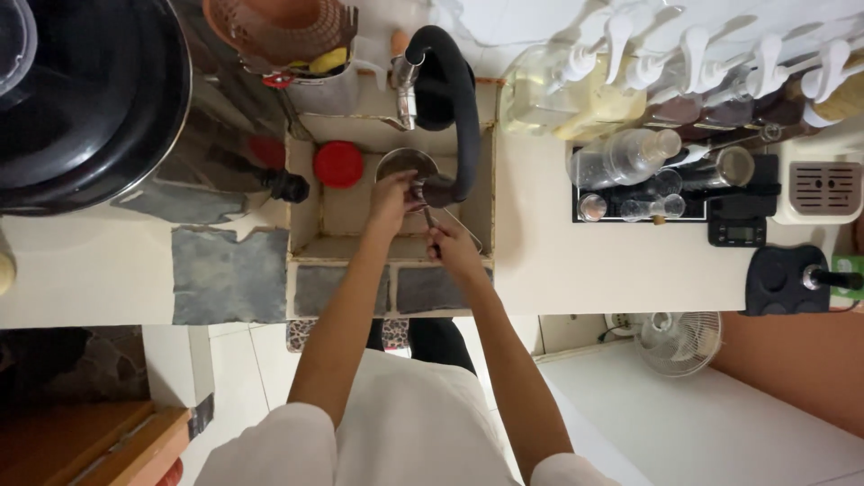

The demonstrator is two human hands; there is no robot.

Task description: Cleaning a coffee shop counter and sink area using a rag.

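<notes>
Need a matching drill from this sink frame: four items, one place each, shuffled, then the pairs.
Items:
1. red lid
2. white fan
3. metal cup
4. pump bottles

Places:
A. along the back wall, right of the sink
B. in the sink, left of the cup
C. low down, below the right counter
D. under the black tap, at the left hand

Pairs: 1-B, 2-C, 3-D, 4-A
</notes>
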